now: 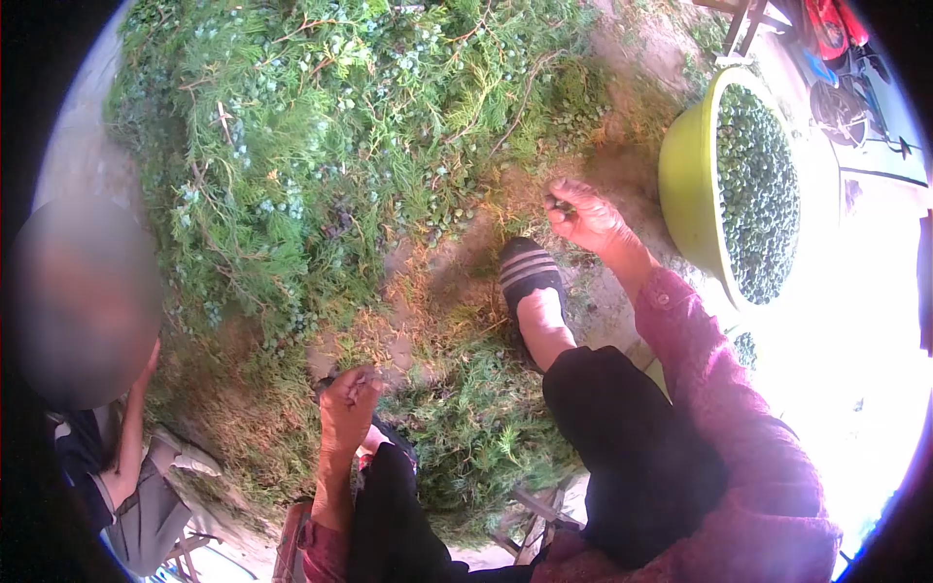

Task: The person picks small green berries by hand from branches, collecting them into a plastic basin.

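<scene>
A large heap of green conifer sprigs with small blue-green berries (340,126) covers the ground ahead. My right hand (583,216) is stretched forward past my black striped shoe (530,277), fingers pinched together on something small and dark, likely berries. Lower down beside my knee, my left hand (348,400) is curled shut on a small sprig, over another patch of cut greenery (476,437). A yellow-green basin (685,185) filled with picked berries stands to the right of my right hand.
Another person sits at the left edge, an arm (131,437) bent near the pile. Bare dirt with dry brown needles (428,311) lies between the heaps. Red and blue gear (836,39) sits at the top right. Bright sunlit ground lies right.
</scene>
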Demonstrator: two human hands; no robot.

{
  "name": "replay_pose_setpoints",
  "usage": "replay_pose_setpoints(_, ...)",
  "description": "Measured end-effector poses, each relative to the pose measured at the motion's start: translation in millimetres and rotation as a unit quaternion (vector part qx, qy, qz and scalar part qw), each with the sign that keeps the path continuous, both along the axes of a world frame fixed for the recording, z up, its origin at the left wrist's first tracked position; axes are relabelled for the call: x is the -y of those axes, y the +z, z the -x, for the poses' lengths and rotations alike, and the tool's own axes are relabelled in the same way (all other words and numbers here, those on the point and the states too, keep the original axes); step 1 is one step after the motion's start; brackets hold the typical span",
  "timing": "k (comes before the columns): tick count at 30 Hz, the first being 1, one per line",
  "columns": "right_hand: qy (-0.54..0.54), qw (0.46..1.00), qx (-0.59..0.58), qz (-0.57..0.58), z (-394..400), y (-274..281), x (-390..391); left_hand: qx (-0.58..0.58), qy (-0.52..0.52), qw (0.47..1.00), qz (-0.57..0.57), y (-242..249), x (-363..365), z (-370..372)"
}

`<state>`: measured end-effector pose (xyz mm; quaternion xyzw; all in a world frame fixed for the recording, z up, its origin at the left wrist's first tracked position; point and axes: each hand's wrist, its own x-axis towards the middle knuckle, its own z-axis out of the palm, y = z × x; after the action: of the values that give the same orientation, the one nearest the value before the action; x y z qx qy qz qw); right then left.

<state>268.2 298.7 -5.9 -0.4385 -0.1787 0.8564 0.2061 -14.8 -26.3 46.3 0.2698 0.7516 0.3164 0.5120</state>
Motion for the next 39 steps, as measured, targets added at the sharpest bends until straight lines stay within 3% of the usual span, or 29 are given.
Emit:
replay_pose_setpoints(2, 0.029, 0.999, 0.026, -0.017, 4.6, -1.3, -3.0, -0.002, 0.006, 1.000, 0.000, -5.9, 2.4, 0.0)
replay_pose_setpoints(4, 0.012, 0.973, 0.195, -0.122, 4.4, -8.1, -8.3, -0.002, 0.010, 1.000, 0.001, -6.9, 2.4, -1.7)
replay_pose_setpoints(5, 0.010, 0.973, 0.195, -0.121, 1.5, -13.0, -13.8, -0.013, -0.016, 1.000, 0.003, -3.6, 0.1, -1.7)
replay_pose_setpoints(7, 0.009, 0.907, 0.312, -0.282, -3.3, -25.0, -31.9, -0.026, -0.045, 0.999, 0.005, -0.4, -3.3, -1.2)
replay_pose_setpoints(8, 0.036, 0.868, 0.387, -0.308, -2.5, -31.6, -39.1, -0.018, -0.051, 0.998, 0.014, 0.8, -3.0, -1.0)
replay_pose_setpoints(9, 0.036, 0.869, 0.387, -0.307, 3.5, -28.2, -35.4, -0.011, -0.055, 0.998, 0.023, 1.7, -2.8, -1.1)
replay_pose_setpoints(11, 0.116, 0.802, 0.461, -0.361, 22.8, -15.2, -30.5, -0.015, -0.043, 0.999, 0.012, 1.0, -1.5, -3.0)
replay_pose_setpoints(13, 0.091, 0.798, 0.421, -0.422, 16.6, -47.7, -29.3, -0.019, -0.031, 0.999, 0.003, 1.2, -1.6, -5.0)
replay_pose_setpoints(15, 0.177, 0.731, 0.475, -0.456, 6.4, -58.9, -33.0, -0.012, -0.008, 1.000, 0.010, 2.2, -2.8, -6.9)
replay_pose_setpoints(16, 0.175, 0.731, 0.476, -0.456, 8.8, -39.5, -29.1, -0.012, -0.010, 1.000, 0.010, 2.2, -2.7, -6.6)
replay_pose_setpoints(18, 0.242, 0.736, 0.528, -0.347, 9.3, 0.3, -22.2, 0.015, 0.004, 1.000, 0.006, 1.3, -2.8, -6.3)
replay_pose_setpoints(19, 0.244, 0.735, 0.529, -0.348, -0.7, -2.7, -22.3, 0.016, 0.006, 1.000, 0.006, 1.2, -3.1, -6.1)
replay_pose_setpoints(21, 0.388, 0.644, 0.515, -0.412, -18.8, -6.7, -19.0, -0.027, -0.040, 0.999, 0.011, 1.5, -2.4, -4.7)
replay_pose_setpoints(22, 0.325, 0.627, 0.550, -0.446, -18.9, -5.6, -12.7, -0.026, -0.040, 0.999, 0.014, 0.1, 0.2, -4.7)
replay_pose_setpoints(23, 0.326, 0.627, 0.550, -0.444, -16.1, -4.2, -14.0, -0.026, -0.044, 0.999, 0.010, -2.3, 2.2, -5.0)
replay_pose_setpoints(25, 0.161, 0.798, 0.464, -0.349, 3.0, 8.9, -25.8, -0.026, -0.052, 0.998, 0.005, -2.9, 1.0, -5.8)
replay_pose_setpoints(27, 0.153, 0.786, 0.456, -0.389, 8.0, -15.6, -34.0, -0.037, -0.061, 0.997, 0.003, -0.4, -1.3, -5.8)
replay_pose_setpoints(30, 0.270, 0.657, 0.488, -0.507, 22.0, -33.7, -32.4, -0.011, -0.058, 0.998, 0.007, -4.1, 0.1, -2.7)
replay_pose_setpoints(33, 0.279, 0.617, 0.507, -0.534, 16.4, -37.1, -22.0, -0.028, -0.060, 0.998, 0.026, -2.1, -1.8, -3.9)
replay_pose_setpoints(34, 0.279, 0.617, 0.507, -0.533, 13.0, -30.5, -20.3, -0.028, -0.061, 0.997, 0.025, -2.1, -2.1, -4.5)
replay_pose_setpoints(35, 0.229, 0.798, 0.413, -0.375, 6.1, -22.1, -20.0, -0.031, -0.055, 0.998, 0.009, -2.4, -2.1, -5.3)
replay_pose_setpoints(36, 0.165, 0.923, 0.290, -0.191, -0.4, -14.6, -18.9, -0.033, -0.049, 0.998, -0.006, -2.9, -1.5, -6.3)
replay_pose_setpoints(37, 0.166, 0.923, 0.291, -0.191, -6.6, -8.3, -15.7, -0.031, -0.049, 0.998, -0.006, -3.8, -0.6, -7.1)
replay_pose_setpoints(39, 0.016, 0.999, 0.049, 0.002, -15.7, 2.2, -8.8, -0.017, -0.036, 0.999, -0.002, -5.4, 0.7, -8.3)
